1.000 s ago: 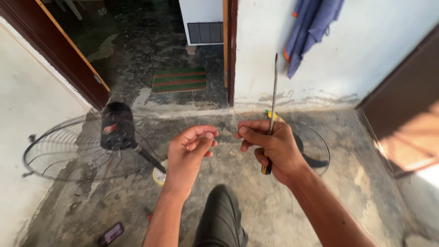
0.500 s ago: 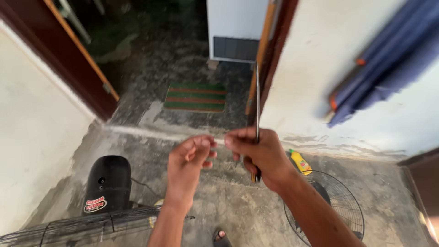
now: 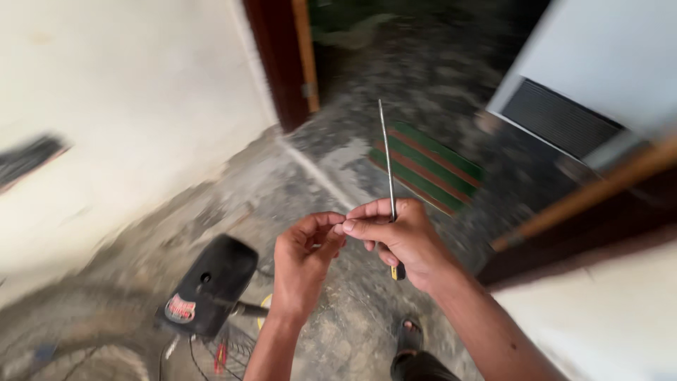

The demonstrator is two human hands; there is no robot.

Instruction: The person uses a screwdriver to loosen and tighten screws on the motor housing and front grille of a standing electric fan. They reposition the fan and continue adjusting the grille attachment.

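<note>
Head view, right hand [image 3: 402, 243] clamped on upright screwdriver [image 3: 388, 176], left hand [image 3: 303, 264] fingertips pinched together, touching it

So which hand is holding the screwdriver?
The right hand: its fingers wrap the screwdriver, shaft pointing up. The left hand only pinches fingertips against the right hand's.
</note>
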